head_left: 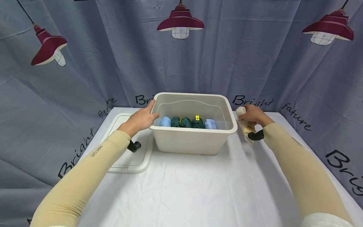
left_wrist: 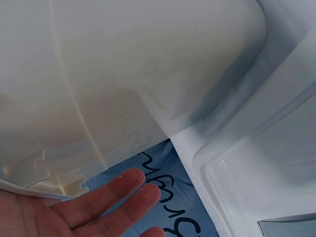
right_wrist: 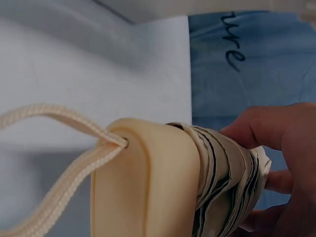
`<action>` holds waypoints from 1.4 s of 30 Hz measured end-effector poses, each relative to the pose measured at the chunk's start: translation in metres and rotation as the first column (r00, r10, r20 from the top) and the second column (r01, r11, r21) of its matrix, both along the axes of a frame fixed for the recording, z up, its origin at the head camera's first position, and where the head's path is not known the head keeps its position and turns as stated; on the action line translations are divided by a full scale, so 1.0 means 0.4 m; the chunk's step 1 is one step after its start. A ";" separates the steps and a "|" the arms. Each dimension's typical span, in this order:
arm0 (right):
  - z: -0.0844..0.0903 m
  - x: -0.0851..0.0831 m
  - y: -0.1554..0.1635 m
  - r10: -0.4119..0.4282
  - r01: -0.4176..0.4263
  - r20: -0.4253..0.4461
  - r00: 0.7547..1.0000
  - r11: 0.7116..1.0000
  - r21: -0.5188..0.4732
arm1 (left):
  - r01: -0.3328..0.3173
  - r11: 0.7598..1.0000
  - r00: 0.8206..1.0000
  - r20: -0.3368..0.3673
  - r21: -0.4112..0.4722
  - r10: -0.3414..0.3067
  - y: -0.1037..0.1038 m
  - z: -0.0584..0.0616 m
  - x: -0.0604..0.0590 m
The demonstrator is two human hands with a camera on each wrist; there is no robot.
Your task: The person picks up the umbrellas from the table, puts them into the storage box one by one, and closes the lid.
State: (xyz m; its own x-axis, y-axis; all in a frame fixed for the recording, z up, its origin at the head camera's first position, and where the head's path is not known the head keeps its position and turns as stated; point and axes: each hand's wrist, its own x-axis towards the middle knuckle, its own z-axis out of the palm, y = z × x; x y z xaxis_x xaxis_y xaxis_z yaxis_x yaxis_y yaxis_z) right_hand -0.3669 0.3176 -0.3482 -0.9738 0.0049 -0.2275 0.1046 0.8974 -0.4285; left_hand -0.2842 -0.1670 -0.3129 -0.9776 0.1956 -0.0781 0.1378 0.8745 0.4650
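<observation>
A white plastic storage box (head_left: 190,142) stands on the table with several rolled bundles (head_left: 186,122) in it, light blue at both ends and dark green between. At the box's left rim is my left hand (head_left: 141,119); its fingers (left_wrist: 116,207) extend loosely along the outside wall. To the right of the box, my right hand (head_left: 253,114) grips a beige folding umbrella (head_left: 246,127) by its folded cloth. Its smooth handle (right_wrist: 148,173) and looped cord (right_wrist: 64,192) show in the right wrist view. The umbrella's far end is partly hidden by the fingers.
A white lid (head_left: 141,157) lies flat on the table left of the box, partly under my left forearm. White cloth covers the table (head_left: 193,189). Behind and at both sides hangs a grey-blue curtain (head_left: 127,63) printed with red lamps and lettering.
</observation>
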 end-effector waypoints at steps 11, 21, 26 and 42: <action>0.099 0.017 -0.042 0.050 -0.050 -0.029 0.998 0.999 -0.018 | -0.002 1.000 1.000 0.007 0.000 0.002 -0.001 -0.002 -0.002; 0.178 0.028 -0.073 0.091 -0.092 -0.084 0.992 0.996 -0.002 | -0.002 1.000 1.000 0.009 -0.008 0.002 -0.002 -0.004 -0.004; 0.218 0.032 -0.100 0.110 -0.106 -0.091 0.990 0.993 0.046 | -0.002 1.000 1.000 0.016 -0.005 0.002 -0.002 -0.002 -0.003; 0.309 0.044 -0.199 0.179 -0.173 -0.037 0.983 0.977 0.125 | -0.006 1.000 1.000 0.025 0.000 0.006 -0.003 -0.003 -0.007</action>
State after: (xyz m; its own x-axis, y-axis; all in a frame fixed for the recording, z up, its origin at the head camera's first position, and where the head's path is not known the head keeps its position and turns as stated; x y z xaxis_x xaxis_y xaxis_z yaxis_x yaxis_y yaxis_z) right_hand -0.3492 0.2378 -0.2248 -0.9715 -0.1430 -0.1891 -0.0776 0.9455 -0.3163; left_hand -0.2869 -0.1681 -0.3141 -0.9766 0.1893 -0.1023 0.1206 0.8752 0.4685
